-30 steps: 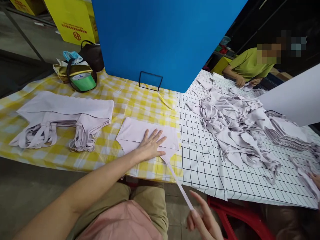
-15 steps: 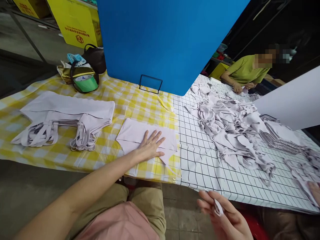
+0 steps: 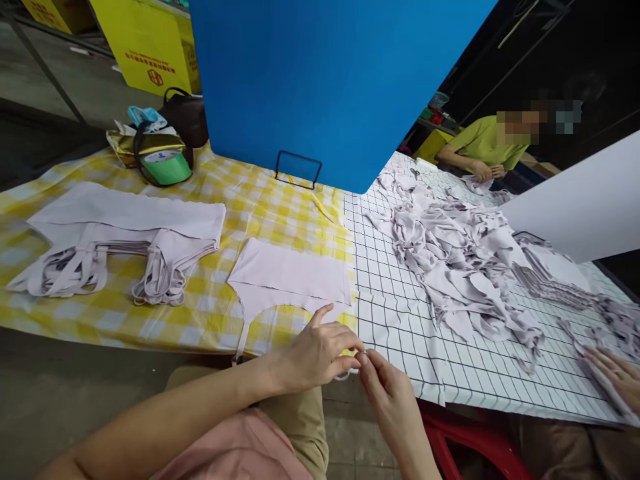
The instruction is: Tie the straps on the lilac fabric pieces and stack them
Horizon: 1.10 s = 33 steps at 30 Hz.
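A pale lilac strappy top [image 3: 290, 270] lies flat on the yellow checked tablecloth, its left strap [image 3: 243, 343] hanging toward the table's front edge. My left hand [image 3: 325, 350] is over the top's lower right part, hiding it. Thumb and fingers of that hand are closed together on the right strap [image 3: 344, 377], whose small pale loop shows just beneath. Fingertip to fingertip with it, my right hand [image 3: 390, 387] pinches the same strap at the table edge. The exact spot they grip is mostly covered by the fingers.
Left stands a stack of similar tops [image 3: 125, 213], with green tape [image 3: 167, 167] and a dark bag [image 3: 187, 117] behind. A blue panel [image 3: 320, 87] rises ahead. Rumpled lilac pieces [image 3: 460, 253] cover the white grid cloth. One co-worker [image 3: 487, 143] sits beyond; another's hand [image 3: 617, 377] is far right.
My left hand has left the top's middle and come down toward the front edge. My right hand, holding a small strip, has moved up and left to meet it.
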### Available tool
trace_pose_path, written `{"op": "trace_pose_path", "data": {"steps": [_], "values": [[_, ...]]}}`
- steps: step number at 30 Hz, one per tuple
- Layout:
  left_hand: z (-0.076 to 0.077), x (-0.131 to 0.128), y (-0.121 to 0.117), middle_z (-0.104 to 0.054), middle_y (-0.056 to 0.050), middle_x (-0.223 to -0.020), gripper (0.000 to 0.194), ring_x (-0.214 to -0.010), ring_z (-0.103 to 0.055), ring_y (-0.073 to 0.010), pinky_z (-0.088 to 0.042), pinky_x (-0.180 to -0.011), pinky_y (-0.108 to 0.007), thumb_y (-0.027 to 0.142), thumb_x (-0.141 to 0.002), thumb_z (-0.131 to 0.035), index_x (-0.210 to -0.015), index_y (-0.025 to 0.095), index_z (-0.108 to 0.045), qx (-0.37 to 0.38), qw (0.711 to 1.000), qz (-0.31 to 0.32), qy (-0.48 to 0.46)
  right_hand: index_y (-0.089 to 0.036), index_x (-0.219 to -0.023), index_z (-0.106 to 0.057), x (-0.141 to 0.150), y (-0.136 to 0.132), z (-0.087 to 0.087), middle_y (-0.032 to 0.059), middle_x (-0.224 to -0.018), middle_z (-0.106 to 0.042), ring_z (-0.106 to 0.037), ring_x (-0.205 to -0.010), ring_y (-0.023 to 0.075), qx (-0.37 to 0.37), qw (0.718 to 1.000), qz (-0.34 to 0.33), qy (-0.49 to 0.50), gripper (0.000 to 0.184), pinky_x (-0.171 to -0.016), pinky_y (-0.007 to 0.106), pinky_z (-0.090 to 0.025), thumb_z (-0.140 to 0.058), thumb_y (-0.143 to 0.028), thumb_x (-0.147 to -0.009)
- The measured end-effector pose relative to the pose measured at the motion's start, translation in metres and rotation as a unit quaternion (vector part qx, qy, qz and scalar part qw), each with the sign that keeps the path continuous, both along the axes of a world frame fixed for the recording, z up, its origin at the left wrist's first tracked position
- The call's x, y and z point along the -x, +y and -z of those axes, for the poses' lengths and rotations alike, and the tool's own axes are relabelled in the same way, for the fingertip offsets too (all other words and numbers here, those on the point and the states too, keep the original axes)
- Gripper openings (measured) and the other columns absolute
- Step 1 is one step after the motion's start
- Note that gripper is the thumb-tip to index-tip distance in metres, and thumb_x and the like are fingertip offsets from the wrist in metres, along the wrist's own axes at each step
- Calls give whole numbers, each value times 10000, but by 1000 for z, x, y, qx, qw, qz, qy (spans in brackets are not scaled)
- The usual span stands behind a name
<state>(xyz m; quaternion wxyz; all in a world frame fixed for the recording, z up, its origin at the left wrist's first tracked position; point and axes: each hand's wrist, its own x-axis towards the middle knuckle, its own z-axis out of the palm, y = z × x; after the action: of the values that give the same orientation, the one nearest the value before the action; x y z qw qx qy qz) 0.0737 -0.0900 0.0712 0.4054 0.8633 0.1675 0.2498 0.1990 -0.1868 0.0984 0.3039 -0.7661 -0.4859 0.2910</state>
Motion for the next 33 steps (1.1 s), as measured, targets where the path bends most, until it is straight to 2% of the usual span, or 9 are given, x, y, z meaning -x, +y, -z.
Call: {"op": "trace_pose_path", "data": {"steps": [4, 9, 12, 15, 20, 23, 25, 28, 33], "values": [[6, 0, 3, -679, 12, -803, 135, -853, -609, -128, -201, -1063, -404, 226, -866, -514, -794, 180, -619, 10, 1000, -19, 1, -214, -577, -395, 4, 3, 0, -51, -448, -345, -296, -414, 100, 4, 998, -25, -49, 473, -418, 222, -229, -339, -608, -833], [3, -1, 6, -666, 14, -768, 185, -775, -587, -121, -272, -1002, -358, 233, -860, -506, -721, 172, -611, 50, 998, -14, 21, -212, -628, -454, 4, 3, 6, -24, -474, -455, -344, -421, 113, 19, 996, -42, -71, 465, -437, 230, -272, -314, -593, -856], [4, -2, 8, -645, 13, -708, 154, -735, -569, -122, -343, -893, -291, 158, -809, -522, -673, 156, -595, 80, 996, -16, 26, -216, -615, -443, 3, 4, 8, -30, -468, -436, -340, -424, 116, 20, 995, -55, -86, 459, -433, 232, -281, -328, -592, -852], [8, -1, 11, -617, 15, -639, 147, -668, -544, -117, -381, -738, -233, 142, -752, -544, -610, 148, -579, 138, 990, -33, 28, -217, -578, -425, 2, 7, 10, 0, -562, -466, -434, -524, 142, -10, 995, -55, -81, 432, -483, 237, -359, -362, -536, -861], [12, 3, 17, -602, 9, -611, 149, -638, -526, -116, -362, -618, -201, 189, -708, -555, -572, 137, -591, 219, 974, -58, 32, -218, -903, -476, 4, 12, 22, 56, -912, -550, -551, -864, 183, -66, 996, -28, 55, 181, -677, 265, -470, -468, -392, -851], [13, 4, 20, -577, 15, -591, 136, -629, -506, -114, -346, -585, -196, 177, -679, -524, -578, 134, -604, 249, 966, -60, 35, -232, -1000, -406, 9, 14, 31, 21, -882, -530, -564, -770, 154, -63, 989, -45, 124, 182, -622, 252, -476, -470, -312, -851], [13, 4, 23, -504, 32, -525, 140, -579, -453, -105, -312, -534, -199, 176, -654, -502, -550, 132, -585, 275, 957, -68, 59, -226, -991, -416, 13, 17, 35, 8, -833, -516, -543, -679, 138, -62, 992, -68, 89, 140, -572, 243, -459, -439, -265, -858], [14, 5, 28, -377, 52, -473, 156, -519, -355, -89, -243, -481, -216, 213, -639, -482, -514, 137, -539, 326, 938, -67, 100, -205, -939, -480, 14, 21, 37, 22, -808, -515, -528, -686, 142, -114, 986, -104, -56, 102, -588, 244, -441, -406, -204, -868], [17, 8, 36, -409, 47, -494, 183, -526, -372, -89, -284, -509, -219, 276, -630, -488, -495, 152, -481, 467, 883, -26, 48, -206, -888, -531, 8, 33, 35, 25, -782, -532, -542, -657, 121, -186, 950, -170, -184, 190, -567, 209, -423, -353, -142, -907]]}}
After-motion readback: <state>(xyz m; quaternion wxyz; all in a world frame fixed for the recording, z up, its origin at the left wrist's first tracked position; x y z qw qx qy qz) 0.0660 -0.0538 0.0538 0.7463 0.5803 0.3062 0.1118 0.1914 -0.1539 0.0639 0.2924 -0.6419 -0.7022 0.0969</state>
